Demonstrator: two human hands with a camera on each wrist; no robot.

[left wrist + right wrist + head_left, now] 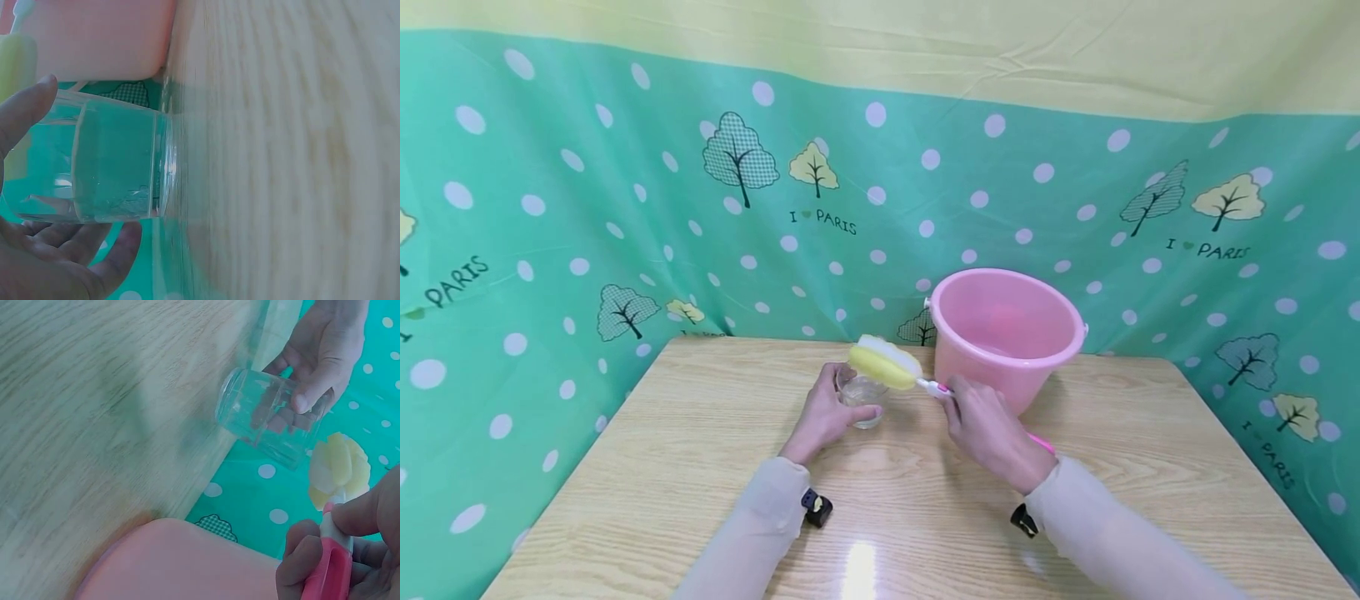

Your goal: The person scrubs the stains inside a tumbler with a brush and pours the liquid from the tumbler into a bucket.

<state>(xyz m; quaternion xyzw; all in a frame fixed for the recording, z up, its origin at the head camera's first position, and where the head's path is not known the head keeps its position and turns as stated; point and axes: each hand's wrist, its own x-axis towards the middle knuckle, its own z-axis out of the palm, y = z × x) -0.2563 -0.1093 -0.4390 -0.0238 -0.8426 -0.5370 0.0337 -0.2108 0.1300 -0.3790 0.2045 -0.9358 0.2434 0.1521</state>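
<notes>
My left hand holds a clear cup upright, thumb on one side and fingers around the other. The cup's base is down at the tabletop in the left wrist view. With my right hand I grip the pink and white handle of a sponge cup brush. Its yellow and white sponge head is raised near the cup's mouth, tilted and pointing left. In the right wrist view the sponge is outside the cup, just off its rim.
A pink bucket stands at the back of the wooden table, right beside my right hand. Behind the table hangs a green and yellow curtain with dots and trees. Each wrist wears a black strap.
</notes>
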